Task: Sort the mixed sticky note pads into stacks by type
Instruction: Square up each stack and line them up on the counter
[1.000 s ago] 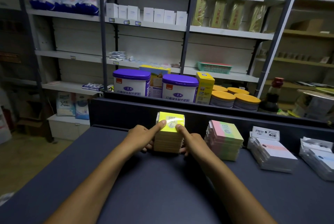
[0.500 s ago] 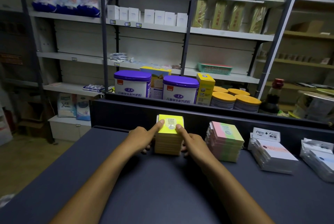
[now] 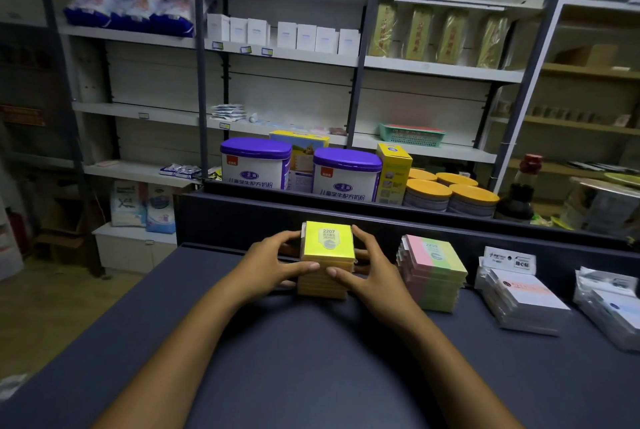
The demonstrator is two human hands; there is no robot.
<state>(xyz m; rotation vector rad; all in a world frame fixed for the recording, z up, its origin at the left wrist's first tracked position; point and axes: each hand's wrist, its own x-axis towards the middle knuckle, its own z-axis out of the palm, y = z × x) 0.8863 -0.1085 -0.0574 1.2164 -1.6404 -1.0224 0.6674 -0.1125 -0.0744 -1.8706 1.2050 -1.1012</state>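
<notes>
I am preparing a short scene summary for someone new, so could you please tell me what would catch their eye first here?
The bright yellow stack of sticky note pads at the middle of the dark table stands out first, gripped by the left hand and right hand from either side. Just to its right sits a pink and green stack. Behind the table's back edge stand two purple-lidded cans.

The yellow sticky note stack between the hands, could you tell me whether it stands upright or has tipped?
Upright. The yellow sticky note stack rests flat on the table, its top pad level, with the left hand and right hand gripping its sides.
</notes>
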